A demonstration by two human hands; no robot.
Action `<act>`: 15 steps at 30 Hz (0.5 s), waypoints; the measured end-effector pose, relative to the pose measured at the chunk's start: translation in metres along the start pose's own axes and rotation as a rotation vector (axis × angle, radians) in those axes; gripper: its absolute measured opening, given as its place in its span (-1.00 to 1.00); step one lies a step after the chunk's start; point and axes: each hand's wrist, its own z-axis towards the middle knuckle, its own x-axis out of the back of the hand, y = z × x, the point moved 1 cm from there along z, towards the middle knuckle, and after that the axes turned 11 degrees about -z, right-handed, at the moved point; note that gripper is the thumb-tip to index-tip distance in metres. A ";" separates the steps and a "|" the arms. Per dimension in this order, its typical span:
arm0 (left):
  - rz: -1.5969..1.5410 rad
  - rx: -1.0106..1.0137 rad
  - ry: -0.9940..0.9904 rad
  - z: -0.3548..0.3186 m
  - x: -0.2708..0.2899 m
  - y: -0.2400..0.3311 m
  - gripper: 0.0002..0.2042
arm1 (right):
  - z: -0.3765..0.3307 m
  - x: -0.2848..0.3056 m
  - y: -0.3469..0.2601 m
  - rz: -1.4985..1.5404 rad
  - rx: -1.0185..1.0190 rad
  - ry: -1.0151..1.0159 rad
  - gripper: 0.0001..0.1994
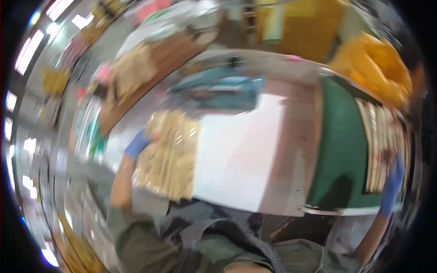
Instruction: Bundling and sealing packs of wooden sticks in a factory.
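Observation:
My left hand [138,144], in a blue glove with bare fingertips, is at the left edge of a pile of flat beige pieces in clear shiny plastic [170,157]. It seems to touch the pile, but motion smears its fingers. At the far right, my right hand [394,177], gloved the same way, reaches to a row of cream, striped-looking flat pieces [377,141]. These lie on a dark green surface [339,150]. Blur hides whether the right fingers grip any of them.
A white sheet [236,154] covers the table's middle, beside a pinkish strip [293,159]. Teal bundled material [223,91] lies at the back. Beyond stand an orange bag [373,68], a yellow carton [302,27] and a brown board [154,68] with packages. A ledge edges the green surface.

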 end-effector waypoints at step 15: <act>-0.465 -0.152 -0.061 -0.131 -0.009 -0.140 -0.10 | -0.333 -0.424 -0.218 0.673 -0.707 -1.099 -0.61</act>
